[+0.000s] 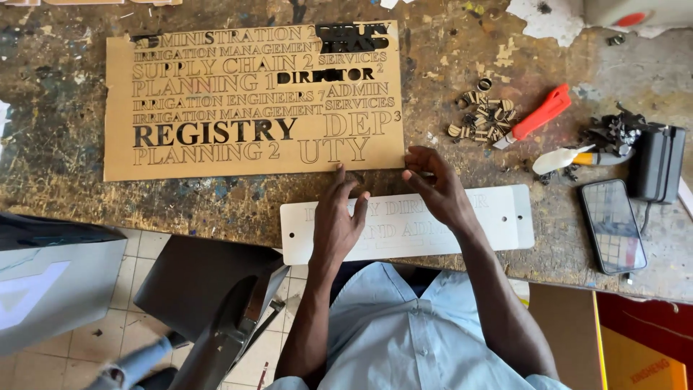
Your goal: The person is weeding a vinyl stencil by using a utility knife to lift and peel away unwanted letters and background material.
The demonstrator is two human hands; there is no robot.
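Observation:
A long white plaque (505, 217) with faint engraved lettering and a hole near each end lies along the workbench's near edge. My left hand (338, 220) rests on its left-middle, fingers together and pointing up toward the board. Spread and empty, my right hand (435, 186) presses fingertips on the plaque's upper edge. Just beyond lies a large tan board (253, 101) with laser-cut lettering; some words are cut out and dark.
A pile of small cut-out letters (485, 115) lies right of the board, beside a red utility knife (538, 115). A glue tube (570, 159), a smartphone (613, 225) and a black box (657, 165) sit further right. The stained workbench (216, 202) ends above tiled floor.

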